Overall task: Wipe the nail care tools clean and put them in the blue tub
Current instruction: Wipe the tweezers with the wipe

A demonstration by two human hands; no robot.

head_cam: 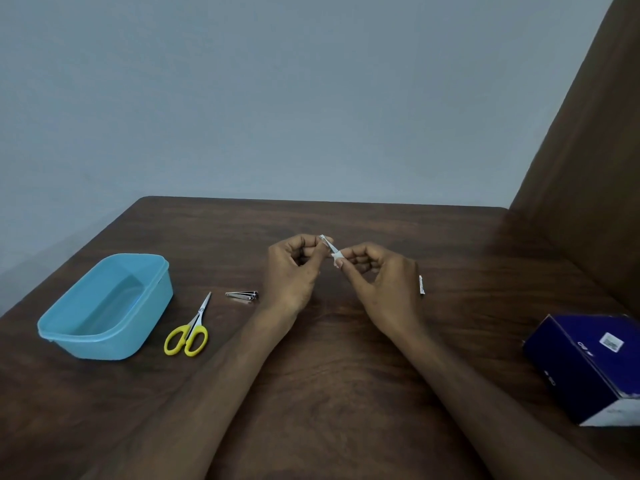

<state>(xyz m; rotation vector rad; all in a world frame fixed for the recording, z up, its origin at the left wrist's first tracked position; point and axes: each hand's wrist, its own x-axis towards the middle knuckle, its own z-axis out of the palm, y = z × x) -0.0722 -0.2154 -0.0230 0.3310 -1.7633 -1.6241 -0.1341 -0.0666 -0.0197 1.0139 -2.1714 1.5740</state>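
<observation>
Dark woodgrain table [346,375]: both hands' [294,268] [377,275] grip pinches a thin white wipe [332,252].

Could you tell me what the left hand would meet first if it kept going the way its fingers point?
Probably the right hand: the left hand points rightward at it, both pinching the same small white item. Depth is hard to judge.

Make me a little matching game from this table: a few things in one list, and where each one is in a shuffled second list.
Things:
1. blue tub
2. yellow-handled scissors
3. nail clipper
4. dark blue box

Places:
A. at the table's right edge
B. just left of the left hand
C. far left on the table
D. between the tub and the clipper

Pairs: 1-C, 2-D, 3-B, 4-A
</observation>
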